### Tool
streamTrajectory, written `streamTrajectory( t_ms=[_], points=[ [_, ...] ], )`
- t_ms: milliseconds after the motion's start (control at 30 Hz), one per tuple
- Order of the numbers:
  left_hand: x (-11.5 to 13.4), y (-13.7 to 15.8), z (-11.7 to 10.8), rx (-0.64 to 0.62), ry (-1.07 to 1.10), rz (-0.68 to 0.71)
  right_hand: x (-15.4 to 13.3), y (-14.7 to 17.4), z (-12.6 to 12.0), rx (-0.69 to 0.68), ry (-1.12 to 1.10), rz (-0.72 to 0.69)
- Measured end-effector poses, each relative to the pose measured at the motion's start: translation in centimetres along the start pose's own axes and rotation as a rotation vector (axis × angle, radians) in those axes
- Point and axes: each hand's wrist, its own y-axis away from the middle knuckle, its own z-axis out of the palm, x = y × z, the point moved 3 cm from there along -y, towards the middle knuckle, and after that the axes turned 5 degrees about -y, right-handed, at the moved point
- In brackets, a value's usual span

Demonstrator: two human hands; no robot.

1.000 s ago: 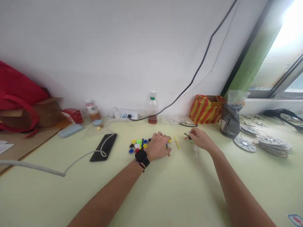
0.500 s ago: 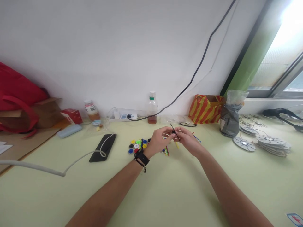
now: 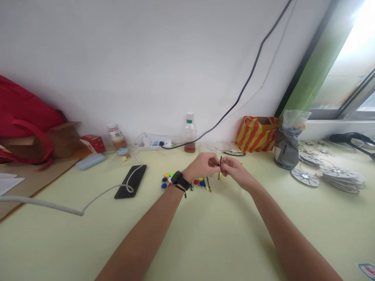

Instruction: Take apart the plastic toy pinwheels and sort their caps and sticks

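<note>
the left hand [image 3: 202, 165] and right hand [image 3: 236, 171], mid-frame, hide part of the thin black piece [image 3: 220, 160] between them, its shape too small to tell. left of that, the watch [image 3: 180, 180] blocks some of the coloured discs [image 3: 202, 183]. the frame's left edge cuts off the red bag [image 3: 31, 107]; its right edge, the window [image 3: 345, 80] at upper right and the sticker [image 3: 368, 269] at lower right.

Strong daylight from window [image 3: 345, 78] at upper right; glare whites out its upper part. Wall [image 3: 131, 58] in flat, soft grey light. Faint, soft-edged shadow on table [image 3: 205, 242], just left of right forearm [image 3: 281, 226]. Small bright glint on grey disc [image 3: 305, 177]. Wide-angle stretch toward edges. Slight softness overall; dark stick [image 3: 220, 160] between left hand [image 3: 205, 164] and right hand [image 3: 236, 171] lacks fine detail.
</note>
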Motion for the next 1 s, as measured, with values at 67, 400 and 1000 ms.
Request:
streamTrajectory(
  t_ms=[67, 400, 1000],
  points=[
    [-0.3, -0.7, 0.1, -0.016, 0.013, -0.004, 0.6, -0.3, -0.6, 0.039, 0.062, -0.001],
    [-2.1, -0.6, 2.1, -0.009, -0.252, -0.038, 5.5, -1.8, -2.2, 0.19, 0.822, -0.038],
    [-2.9, 0.0, 2.2, -0.072, -0.373, -0.142, 5.4, -1.4, -8.7, 0.286, 1.022, 0.036]
  ],
)
